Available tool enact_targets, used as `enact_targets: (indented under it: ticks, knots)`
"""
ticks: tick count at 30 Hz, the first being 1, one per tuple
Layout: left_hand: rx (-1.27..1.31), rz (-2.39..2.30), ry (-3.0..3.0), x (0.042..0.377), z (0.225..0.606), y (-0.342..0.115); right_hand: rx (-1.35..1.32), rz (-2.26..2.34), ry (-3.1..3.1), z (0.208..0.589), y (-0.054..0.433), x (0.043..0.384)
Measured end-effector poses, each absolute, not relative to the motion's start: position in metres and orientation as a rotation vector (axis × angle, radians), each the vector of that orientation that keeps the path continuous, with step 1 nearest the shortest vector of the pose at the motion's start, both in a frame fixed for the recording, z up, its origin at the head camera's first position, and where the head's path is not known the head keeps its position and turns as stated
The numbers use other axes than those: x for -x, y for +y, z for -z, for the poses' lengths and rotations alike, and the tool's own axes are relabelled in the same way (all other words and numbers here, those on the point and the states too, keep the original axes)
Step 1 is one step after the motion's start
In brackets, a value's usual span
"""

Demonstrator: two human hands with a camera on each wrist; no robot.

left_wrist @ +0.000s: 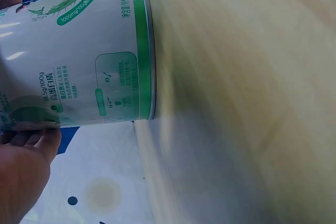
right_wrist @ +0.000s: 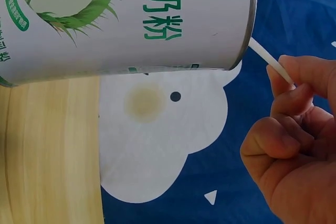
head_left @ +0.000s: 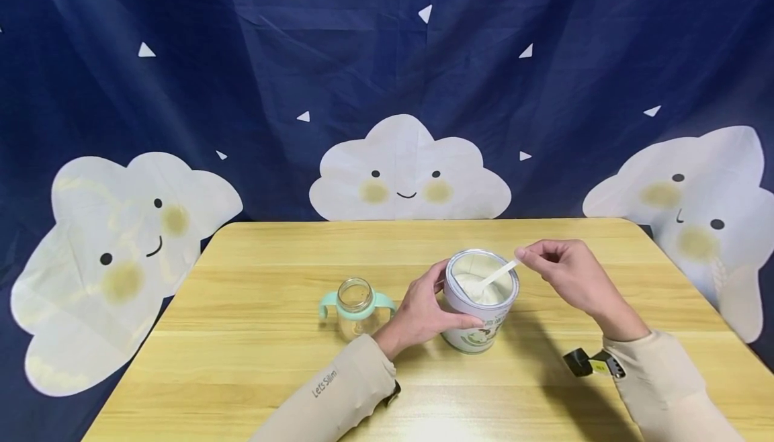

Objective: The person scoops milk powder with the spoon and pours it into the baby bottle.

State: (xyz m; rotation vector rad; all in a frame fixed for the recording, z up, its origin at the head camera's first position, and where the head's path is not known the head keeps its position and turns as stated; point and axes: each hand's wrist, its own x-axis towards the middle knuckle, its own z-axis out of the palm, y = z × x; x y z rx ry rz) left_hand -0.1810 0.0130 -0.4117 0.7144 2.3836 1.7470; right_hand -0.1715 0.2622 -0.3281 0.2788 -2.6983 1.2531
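Observation:
An open milk powder can (head_left: 486, 336), white with green print, stands on the table a little right of the middle. My left hand (head_left: 420, 309) grips it round the side, fingers behind and thumb across the front. Pale powder (head_left: 467, 285) shows inside below the rim. My right hand (head_left: 565, 273) pinches the end of a white scoop handle (head_left: 499, 271) between thumb and forefinger. The scoop slants down into the can, its bowl down at the powder. In the right wrist view the handle (right_wrist: 268, 57) sticks out past the can's rim, the other fingers curled below.
Left of the can stands a clear baby bottle (head_left: 357, 324), uncapped, with a mint-green ring and two handles, close to my left wrist. The wooden table (head_left: 242, 361) reaches back to a dark blue curtain (head_left: 363, 59) with smiling clouds.

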Motion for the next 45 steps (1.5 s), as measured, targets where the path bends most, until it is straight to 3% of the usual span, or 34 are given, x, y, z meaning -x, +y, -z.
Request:
enact_targets:
  ticks: [26, 45]
  knots:
    - [-0.724, -1.702, 2.413, 0.175, 0.399, 0.004, -0.202, -1.373, -2.709, 0.322, 0.266, 0.177]
    - [-0.791, -1.637, 2.483, 0.167, 0.363, -0.033, -0.097, -1.506, -2.662, 0.312, 0.270, 0.177]
